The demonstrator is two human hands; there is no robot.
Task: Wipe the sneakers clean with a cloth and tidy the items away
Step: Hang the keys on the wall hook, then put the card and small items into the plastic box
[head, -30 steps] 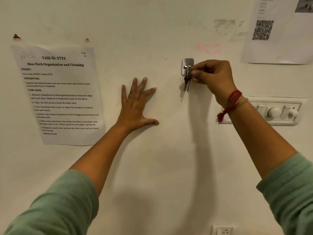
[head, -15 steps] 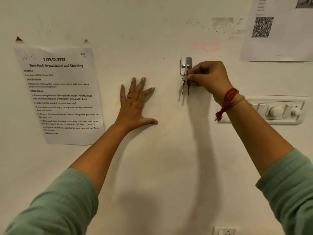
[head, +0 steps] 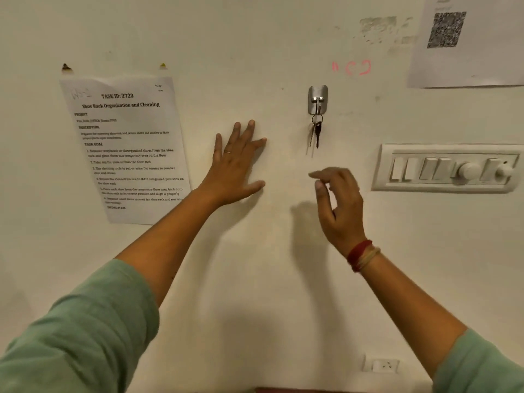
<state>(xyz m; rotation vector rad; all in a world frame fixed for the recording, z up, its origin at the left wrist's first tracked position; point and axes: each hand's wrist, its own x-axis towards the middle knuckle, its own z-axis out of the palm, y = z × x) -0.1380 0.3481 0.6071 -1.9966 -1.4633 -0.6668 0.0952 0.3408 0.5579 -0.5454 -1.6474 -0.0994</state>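
Note:
A small bunch of keys (head: 315, 133) hangs by its ring from a metal hook (head: 318, 99) stuck to the cream wall. My left hand (head: 236, 164) presses flat on the wall to the left of the keys, fingers spread. My right hand (head: 338, 207) is below the keys, off the wall, with loosely bent fingers and nothing in it. No sneakers or cloth are in view.
A printed task sheet (head: 127, 148) is taped to the wall at the left. A switch panel (head: 448, 168) sits right of the keys, a paper with a QR code (head: 465, 41) at the top right, and a socket (head: 381, 364) low on the wall.
My right hand has let go of the keys on the hook and dropped away below them. The keys now hang free. My left hand stays flat on the wall.

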